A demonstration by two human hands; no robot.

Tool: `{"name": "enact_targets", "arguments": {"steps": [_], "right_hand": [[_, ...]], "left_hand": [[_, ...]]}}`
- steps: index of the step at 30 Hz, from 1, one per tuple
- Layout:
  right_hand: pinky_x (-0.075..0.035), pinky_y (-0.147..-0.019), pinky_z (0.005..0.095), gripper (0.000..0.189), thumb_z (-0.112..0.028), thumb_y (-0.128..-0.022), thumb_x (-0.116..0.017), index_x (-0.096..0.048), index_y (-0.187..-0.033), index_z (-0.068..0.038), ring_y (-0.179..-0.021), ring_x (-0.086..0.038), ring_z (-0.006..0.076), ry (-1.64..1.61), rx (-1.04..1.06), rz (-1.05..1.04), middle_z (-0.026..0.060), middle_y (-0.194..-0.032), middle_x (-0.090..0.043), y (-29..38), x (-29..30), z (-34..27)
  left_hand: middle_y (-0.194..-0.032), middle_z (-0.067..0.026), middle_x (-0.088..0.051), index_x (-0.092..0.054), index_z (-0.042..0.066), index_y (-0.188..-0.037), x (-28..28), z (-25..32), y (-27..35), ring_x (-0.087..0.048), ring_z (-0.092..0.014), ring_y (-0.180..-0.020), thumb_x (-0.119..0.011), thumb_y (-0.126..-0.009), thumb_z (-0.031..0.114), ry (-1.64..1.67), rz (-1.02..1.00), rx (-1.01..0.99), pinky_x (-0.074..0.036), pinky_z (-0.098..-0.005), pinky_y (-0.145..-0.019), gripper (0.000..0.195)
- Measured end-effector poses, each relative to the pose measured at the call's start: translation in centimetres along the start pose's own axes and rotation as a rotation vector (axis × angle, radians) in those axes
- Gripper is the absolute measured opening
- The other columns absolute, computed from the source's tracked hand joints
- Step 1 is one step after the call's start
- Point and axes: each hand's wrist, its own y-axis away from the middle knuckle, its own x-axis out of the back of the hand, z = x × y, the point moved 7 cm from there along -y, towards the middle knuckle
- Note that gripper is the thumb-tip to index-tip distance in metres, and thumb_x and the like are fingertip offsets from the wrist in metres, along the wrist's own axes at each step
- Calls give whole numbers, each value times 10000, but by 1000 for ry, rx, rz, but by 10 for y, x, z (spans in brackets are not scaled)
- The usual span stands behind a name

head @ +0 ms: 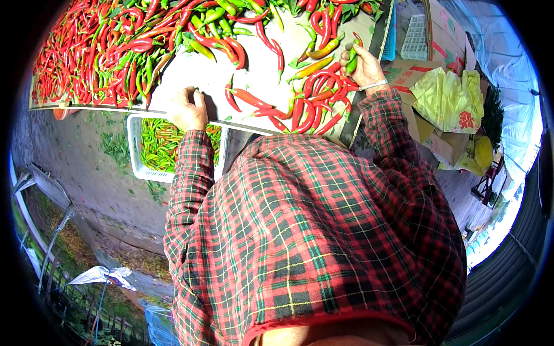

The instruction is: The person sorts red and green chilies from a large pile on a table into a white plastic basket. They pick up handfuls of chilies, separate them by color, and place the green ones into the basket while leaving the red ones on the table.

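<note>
My right hand (367,67), with a pale band at the wrist, holds a green chili pepper (351,60) and a reddish one above the right part of the table (173,82). My left hand (189,108) is over the table's near edge with its fingers curled; whether anything is in them cannot be told. Between the hands lie loose red chili peppers (249,98), and a cluster of curved red ones (308,114) is just below my right hand. Yellow-green peppers (312,68) lie left of that hand. A large heap of red peppers (91,65) covers the table's left side.
Below the table at the left stands a white plastic crate (135,149) of green peppers. Right of the table are a pale crate (414,39), cardboard boxes (446,30) and a yellow plastic bag (450,99). Leaves (114,147) are scattered on the ground.
</note>
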Motion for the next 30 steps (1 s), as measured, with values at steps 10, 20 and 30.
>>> {"name": "enact_targets", "arguments": {"steps": [10,20,30], "right_hand": [[-528,-618,384,220,-125,-800,-595,-635,-1000,-41,-678,-644,265,1451,355,288,148,-798,-653,-84,-68,-13],[-506,-786,467,263,-74,-804,-562,-597,-1065,-70,-899,-631,369,2257,277,299,210,-914,-645,-101,-85,4],[-501,-814,450,278,-126,-760,-640,-599,-1034,-96,-920,-600,377,2217,473,198,183,-967,-589,-82,-85,5]], "left_hand": [[-865,-69,-663,-687,110,-862,1,0,2,-600,-266,-856,-671,-757,205,5,12,-12,-466,-390,-801,143],[-842,-45,-664,-691,127,-851,2,-3,3,-603,-243,-846,-675,-759,225,2,38,-6,-471,-385,-788,136],[-851,-42,-666,-693,134,-853,-1,-4,2,-601,-247,-859,-673,-758,230,-14,27,-15,-463,-383,-801,137]]}}
